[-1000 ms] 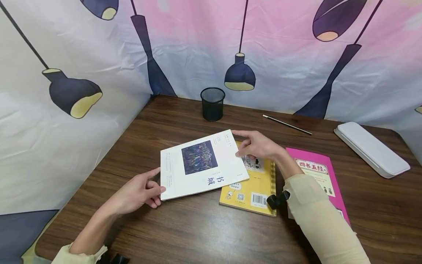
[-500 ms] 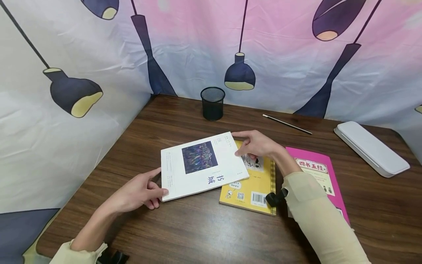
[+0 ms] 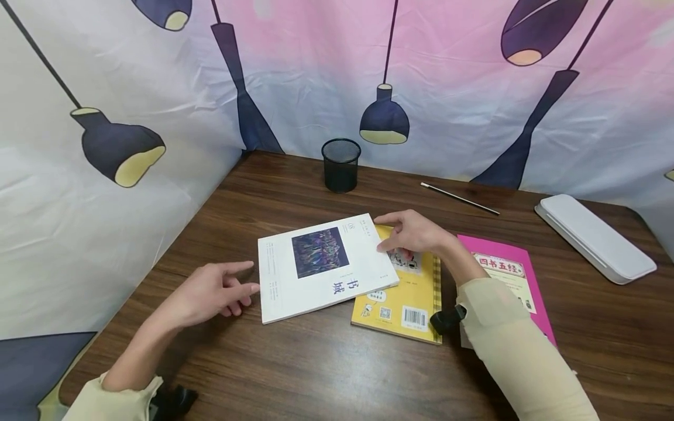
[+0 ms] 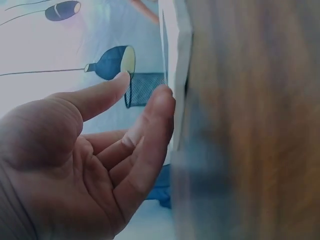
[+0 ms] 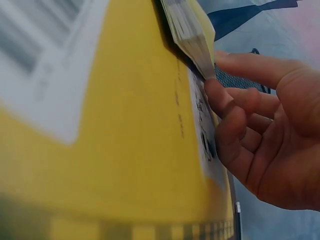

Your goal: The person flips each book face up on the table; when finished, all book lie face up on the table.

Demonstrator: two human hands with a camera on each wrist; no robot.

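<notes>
A white book [image 3: 313, 266] with a dark picture on its cover lies slanted, its right part over a yellow book [image 3: 397, 316]. My left hand [image 3: 207, 292] is just off the white book's left edge, index finger and thumb extended and apart, the others loosely bent. In the left wrist view nothing sits between that thumb [image 4: 107, 95] and the fingers. My right hand [image 3: 416, 231] pinches the white book's right edge, its thumb at the cover and a fingertip [image 5: 214, 90] at the lower side. Its index finger stretches toward the far corner.
Under the right forearm lies a pink book [image 3: 505, 251], partly hidden. A black mesh pen cup [image 3: 340, 169] stands at the back, with a thin pencil [image 3: 460, 199] to its right. At the far right is a white case [image 3: 595, 240]. A printed cloth hangs behind the table.
My left hand has let go of the white book's edge and drawn slightly left. The white book's far right corner has lowered a little, and my right index finger has shifted back from it.
</notes>
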